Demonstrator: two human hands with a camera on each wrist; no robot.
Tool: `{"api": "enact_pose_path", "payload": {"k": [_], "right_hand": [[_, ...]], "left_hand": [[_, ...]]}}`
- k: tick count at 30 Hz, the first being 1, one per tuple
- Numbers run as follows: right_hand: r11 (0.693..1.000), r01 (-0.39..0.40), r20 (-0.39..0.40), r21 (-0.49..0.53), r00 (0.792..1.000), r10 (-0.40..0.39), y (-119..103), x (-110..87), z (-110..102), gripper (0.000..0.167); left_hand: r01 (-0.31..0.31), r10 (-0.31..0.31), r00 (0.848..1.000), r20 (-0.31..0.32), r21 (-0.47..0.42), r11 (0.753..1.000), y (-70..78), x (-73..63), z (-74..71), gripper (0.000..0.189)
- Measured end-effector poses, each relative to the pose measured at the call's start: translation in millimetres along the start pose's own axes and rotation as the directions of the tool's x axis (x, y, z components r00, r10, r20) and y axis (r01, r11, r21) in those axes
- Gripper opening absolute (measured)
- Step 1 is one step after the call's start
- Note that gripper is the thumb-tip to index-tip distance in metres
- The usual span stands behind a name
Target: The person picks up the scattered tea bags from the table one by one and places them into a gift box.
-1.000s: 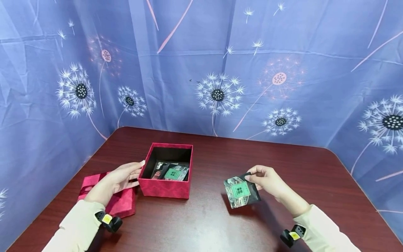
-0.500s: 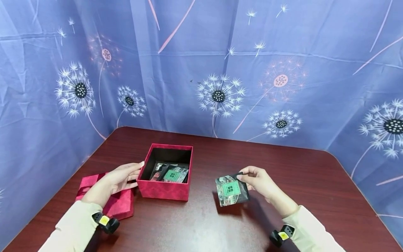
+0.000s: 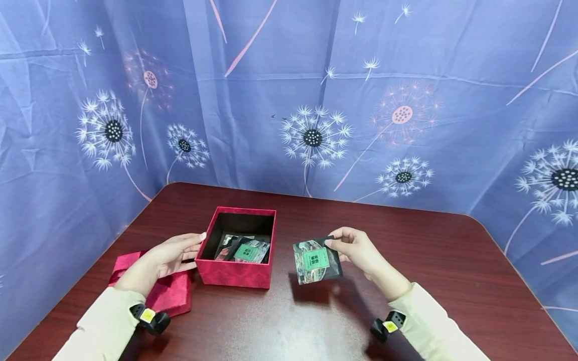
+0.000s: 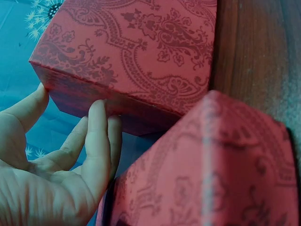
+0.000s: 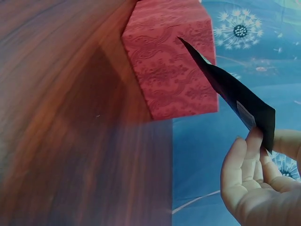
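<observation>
In the head view my right hand [image 3: 358,250] pinches a flat black sachet [image 3: 316,260] with a green label by its far right corner, held above the table. The right wrist view shows the dark back of the sachet [image 5: 240,96] between thumb and fingers. My left hand [image 3: 173,255] touches the left side of an open red gift box [image 3: 235,272], fingers mostly straight. From the left wrist the fingertips [image 4: 98,107] lie against the patterned box wall [image 4: 136,52]. Several similar sachets [image 3: 248,251] lie inside the box on its dark floor.
A red box lid [image 3: 173,293] with a ribbon lies on the table left of the box, partly under my left forearm. The dark red wooden table [image 3: 406,240] ends at a blue dandelion-print curtain [image 3: 253,125] behind and at both sides.
My right hand has moved left with the sachet, bringing it nearer to the box. My left hand stays at the box's left side, and the box has barely shifted in view.
</observation>
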State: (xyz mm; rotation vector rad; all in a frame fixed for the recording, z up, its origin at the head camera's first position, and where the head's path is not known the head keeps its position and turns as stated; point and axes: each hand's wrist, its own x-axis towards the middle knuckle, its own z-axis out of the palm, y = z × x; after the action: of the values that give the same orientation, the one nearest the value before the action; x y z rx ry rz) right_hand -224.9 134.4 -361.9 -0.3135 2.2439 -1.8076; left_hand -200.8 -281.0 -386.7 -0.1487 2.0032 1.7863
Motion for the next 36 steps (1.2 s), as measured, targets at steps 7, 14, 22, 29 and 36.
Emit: {"api": "enact_pose_path", "payload": {"k": [7,14,22,29,36], "right_hand": [[1.000,-0.001,-0.023,0.008,1.000,0.001,-15.7,7.8,7.8,0.018],[0.999,0.038,-0.012,0.036,0.999,-0.038,-25.2,17.7,19.0,0.018],[0.992,0.009,-0.061,0.129,0.998,-0.001,-31.4,30.8,36.9,0.007],[0.979,0.005,-0.108,0.206,0.994,0.018,-37.5,43.7,52.4,0.008],[0.973,0.009,-0.149,0.232,0.989,0.026,-37.5,54.8,70.8,0.009]], "left_hand": [[-0.006,0.006,1.000,0.004,0.016,1.000,1.5,-0.3,-1.3,0.072],[-0.010,0.010,1.000,0.001,0.011,1.000,2.7,0.4,-2.1,0.070],[-0.018,0.018,0.999,0.026,-0.026,1.000,3.9,1.9,-2.2,0.066],[-0.013,0.014,1.000,0.022,-0.017,1.000,4.2,1.4,-0.6,0.067],[-0.007,0.007,1.000,0.014,-0.018,1.000,0.1,1.4,-1.5,0.066]]}}
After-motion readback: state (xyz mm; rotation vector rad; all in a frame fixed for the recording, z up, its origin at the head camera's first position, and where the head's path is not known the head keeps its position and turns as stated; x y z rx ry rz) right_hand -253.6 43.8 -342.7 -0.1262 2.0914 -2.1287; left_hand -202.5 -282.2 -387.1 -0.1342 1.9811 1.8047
